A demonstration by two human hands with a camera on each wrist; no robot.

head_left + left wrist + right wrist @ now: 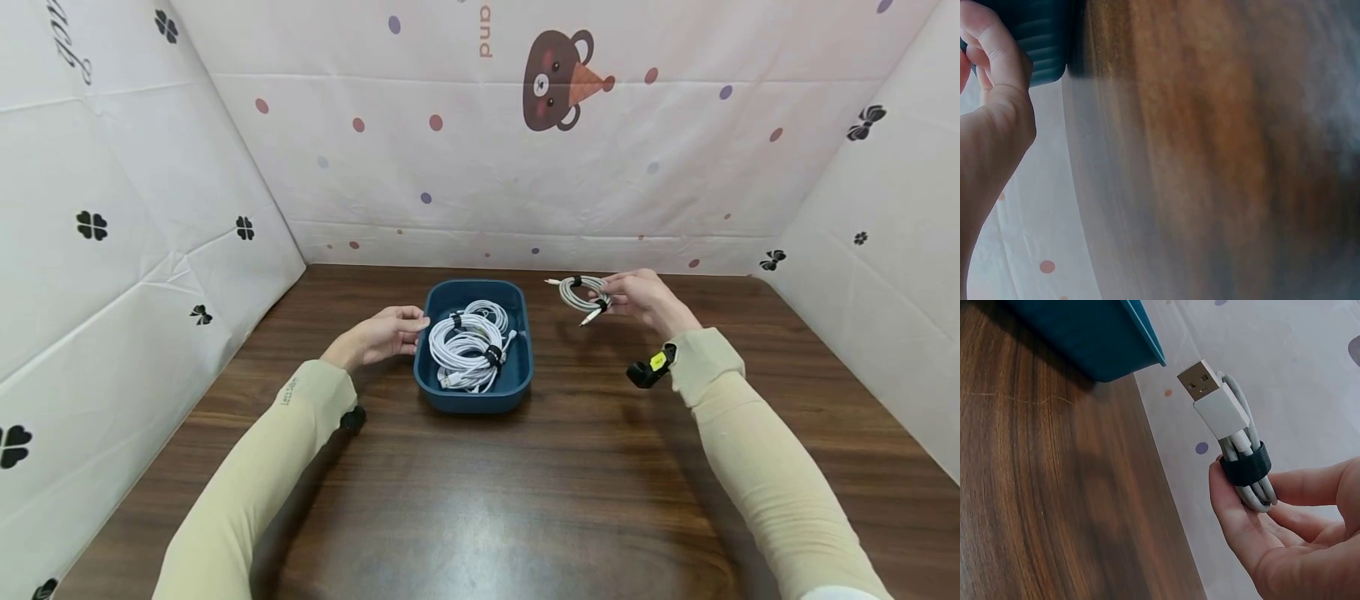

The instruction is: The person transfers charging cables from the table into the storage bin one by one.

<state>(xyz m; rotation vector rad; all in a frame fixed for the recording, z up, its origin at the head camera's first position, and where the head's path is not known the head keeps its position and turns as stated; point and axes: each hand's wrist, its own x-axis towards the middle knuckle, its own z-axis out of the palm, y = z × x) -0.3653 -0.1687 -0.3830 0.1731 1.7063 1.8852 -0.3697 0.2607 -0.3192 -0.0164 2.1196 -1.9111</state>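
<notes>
A dark blue plastic bin (pixel 472 403) stands on the wooden table with several coiled white cables (pixel 467 346) inside, bundled by black straps. At the bin's left side, my left hand (pixel 384 333) grips the wall, thumb at the rim. The left wrist view catches this hand (pixel 999 69) at the bin's ribbed side (pixel 1041 44). Right of the bin, my right hand (pixel 641 298) pinches a coiled USB cable (pixel 577 293) above the table. Close up in the right wrist view, thumb and fingers of the hand (pixel 1297 531) hold the cable (pixel 1225 415) by its black strap.
Brown wooden table (pixel 480 500) surface spreads around the bin. A white printed sheet (pixel 480 167) with dots and a bear rises behind the table's back edge, and similar sheets line the left and right sides.
</notes>
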